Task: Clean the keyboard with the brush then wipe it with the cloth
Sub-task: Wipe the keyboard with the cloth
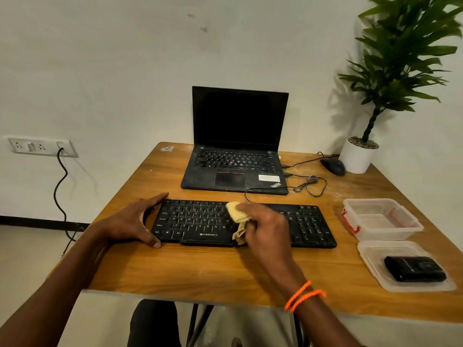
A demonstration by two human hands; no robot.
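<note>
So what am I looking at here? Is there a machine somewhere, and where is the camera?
There is no machine: this is a person working with bare hands. The single picture comes from a camera worn on the person's head, looking forward and down, so you see their own arms reaching in.

The left hand braces the left end of a black keyboard on a wooden table. The right hand holds a yellow cloth in its grip on the keys, wiping them.

Behind sits an open laptop with a dark screen, a mouse and a potted plant. At right are a clear plastic box and its lid, with a small black object lying on it.
</note>
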